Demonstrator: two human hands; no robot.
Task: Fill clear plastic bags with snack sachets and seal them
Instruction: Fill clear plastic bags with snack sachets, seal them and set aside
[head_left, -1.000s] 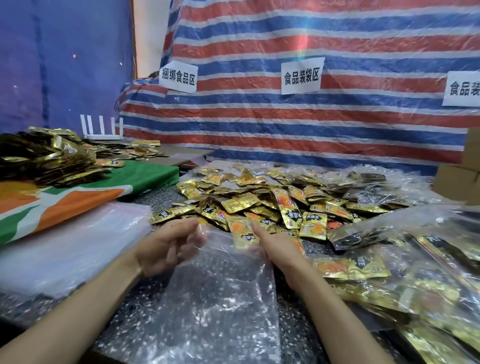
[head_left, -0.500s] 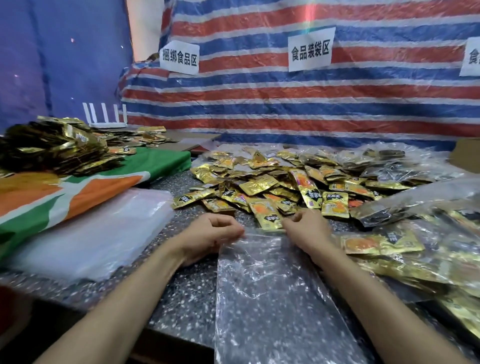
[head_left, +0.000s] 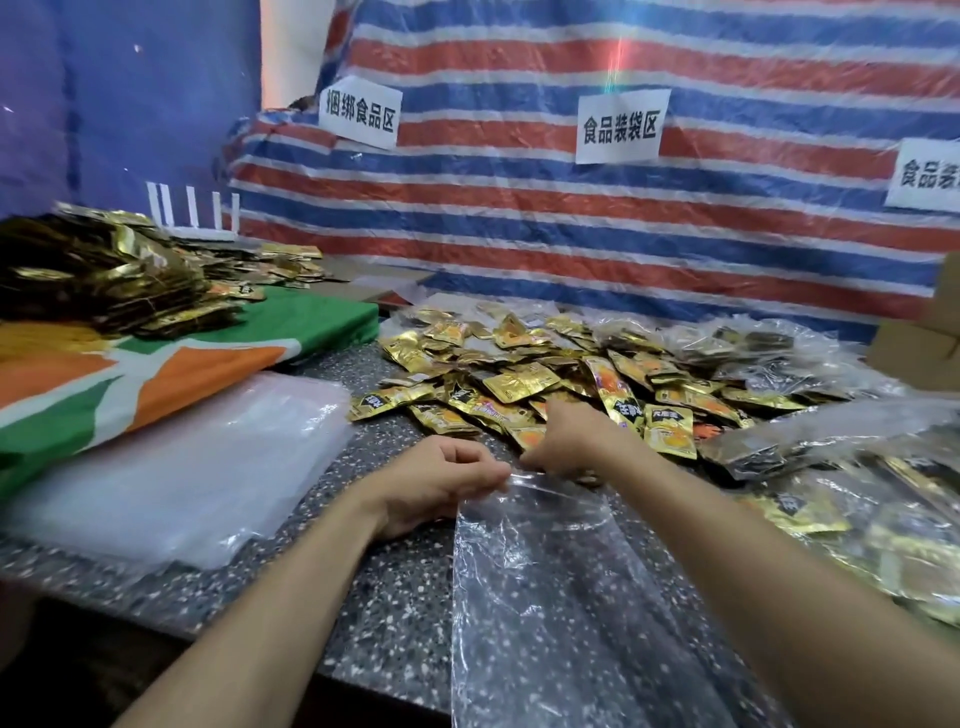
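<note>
On the tabletop (head_left: 395, 587) my left hand (head_left: 441, 483) pinches the clear bag (head_left: 545, 597) at its mouth; right hand (head_left: 566, 441), hold unclear; I'd load sachets (head_left: 519, 384) next.

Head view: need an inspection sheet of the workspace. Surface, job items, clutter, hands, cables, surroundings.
Surface: speckled counter, dark, crowded at the back and right.
Job's things: empty clear bag lies flat, its near end over the front edge; loose sachets heaped beyond its mouth; filled bags at right; stack of empty bags at left.
Clutter: green-orange cloth bearing a gold sachet pile; cardboard box far right; white pronged object back left.
Hands: left hand pinches the bag's mouth; right hand curled at the mouth too, apparently pinching it.
Cables: nothing seen.
Surroundings: striped tarp with paper signs.
</note>
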